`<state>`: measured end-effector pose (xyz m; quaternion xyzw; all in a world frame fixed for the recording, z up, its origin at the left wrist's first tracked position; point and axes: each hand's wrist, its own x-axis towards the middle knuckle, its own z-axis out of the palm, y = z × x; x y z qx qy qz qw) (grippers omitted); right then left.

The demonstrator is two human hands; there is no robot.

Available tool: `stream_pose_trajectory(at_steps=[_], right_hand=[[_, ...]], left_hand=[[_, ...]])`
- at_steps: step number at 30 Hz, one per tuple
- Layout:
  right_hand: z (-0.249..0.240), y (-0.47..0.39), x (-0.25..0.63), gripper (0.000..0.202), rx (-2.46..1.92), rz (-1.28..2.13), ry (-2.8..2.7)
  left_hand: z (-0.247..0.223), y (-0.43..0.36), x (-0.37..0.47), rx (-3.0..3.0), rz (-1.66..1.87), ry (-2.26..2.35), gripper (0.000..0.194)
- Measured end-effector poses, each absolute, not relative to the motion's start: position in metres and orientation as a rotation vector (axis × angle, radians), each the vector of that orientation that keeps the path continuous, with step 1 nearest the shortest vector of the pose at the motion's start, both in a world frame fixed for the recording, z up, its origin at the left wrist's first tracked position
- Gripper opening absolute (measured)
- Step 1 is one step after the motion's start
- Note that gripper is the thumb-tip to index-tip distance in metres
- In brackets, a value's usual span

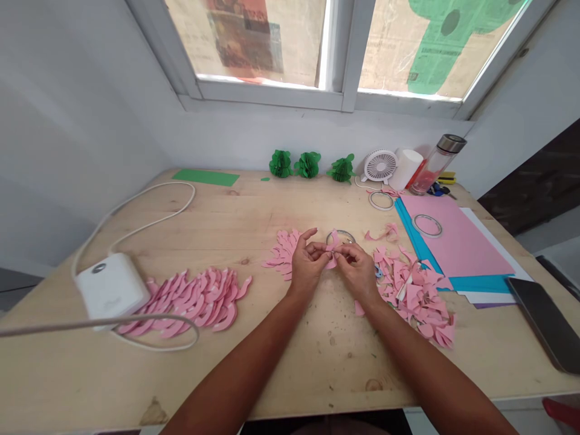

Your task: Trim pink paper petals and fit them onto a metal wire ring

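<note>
A small pink paper piece [333, 238] is pinched between my two hands above the middle of the table. My left hand [310, 257] grips it with thumb and forefinger, its other fingers partly raised. On the other side my right hand [356, 264] holds the same piece in a pinch. Just behind the fingers lies a tape ring [347, 234], partly hidden. Left of my left hand is a cluster of pink paper petals [281, 252]. A heap of pink paper scraps [419, 296] spreads to the right of my right hand, partly behind the wrist.
Curved pink strips [203, 299] lie beside a white power bank [113, 287] with a looping cable. Green paper balls [308, 164], a small fan [380, 165] and a bottle [437, 166] stand at the back. Coloured sheets [466, 241] and a phone [546, 323] occupy the right.
</note>
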<state>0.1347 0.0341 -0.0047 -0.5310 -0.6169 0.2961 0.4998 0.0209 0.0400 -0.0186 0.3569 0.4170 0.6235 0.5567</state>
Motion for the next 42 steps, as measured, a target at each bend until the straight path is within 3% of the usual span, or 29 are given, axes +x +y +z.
stream_pose_trajectory(at_steps=[25,42], right_hand=[[-0.0075,0.0267,0.1263,0.027,-1.231,0.764,-1.637],[-0.0088,0.0308,0.1325,0.023,-1.293,0.757,-1.502]], left_hand=[[-0.0163,0.0423,0.018,0.798,1.592,1.104,0.06],[-0.0142,0.0418,0.0185,0.796,1.584,1.066,0.061]])
